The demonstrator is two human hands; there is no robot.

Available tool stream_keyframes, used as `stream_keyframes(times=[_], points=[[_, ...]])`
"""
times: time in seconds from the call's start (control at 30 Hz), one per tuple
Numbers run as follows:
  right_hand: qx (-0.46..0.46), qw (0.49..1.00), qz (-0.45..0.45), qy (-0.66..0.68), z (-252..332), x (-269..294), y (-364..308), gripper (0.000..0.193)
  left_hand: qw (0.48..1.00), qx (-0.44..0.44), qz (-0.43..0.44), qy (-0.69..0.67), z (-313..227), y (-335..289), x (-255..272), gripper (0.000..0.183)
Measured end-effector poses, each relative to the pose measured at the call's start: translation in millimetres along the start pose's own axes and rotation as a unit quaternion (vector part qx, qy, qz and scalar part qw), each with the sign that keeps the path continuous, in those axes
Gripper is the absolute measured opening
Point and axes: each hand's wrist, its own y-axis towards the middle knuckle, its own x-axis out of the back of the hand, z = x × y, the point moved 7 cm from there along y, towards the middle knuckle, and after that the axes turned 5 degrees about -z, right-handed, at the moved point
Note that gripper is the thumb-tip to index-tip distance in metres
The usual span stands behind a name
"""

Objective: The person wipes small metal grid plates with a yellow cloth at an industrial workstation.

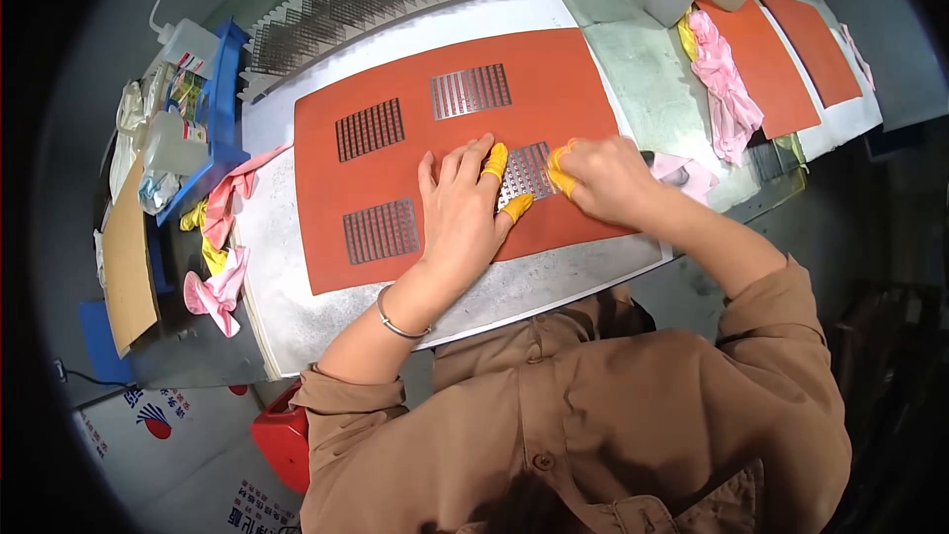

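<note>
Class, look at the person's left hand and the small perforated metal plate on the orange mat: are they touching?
Touching. The head view shows the left hand lying flat on the orange mat, its yellow-capped fingertips pressed onto the edge of the perforated metal plate.

Brown buttoned shirt with rolled sleeves; a thin silver bangle (397,321) on the left wrist; yellow finger cots (495,160) on fingertips.

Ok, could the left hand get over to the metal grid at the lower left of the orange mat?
Probably yes. The left hand rests flat on the orange mat, beside the lower-left grid. Only bare mat lies between them, with nothing stacked there, so a short slide to the left looks unobstructed.
</note>
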Motion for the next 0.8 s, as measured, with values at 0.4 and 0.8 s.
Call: stream_keyframes(times=[0.4, 0.8], points=[[-0.032, 0.999, -0.015, -0.024, 2, -2, -15, 0.010, 1.000, 0.010, 0.007, 0.016, 0, -1, -2, 0.047], [-0.041, 0.996, -0.050, -0.062, 0, 2, 5, 0.007, 1.000, 0.005, -0.001, 0.002, -1, 0, -2, 0.046]])
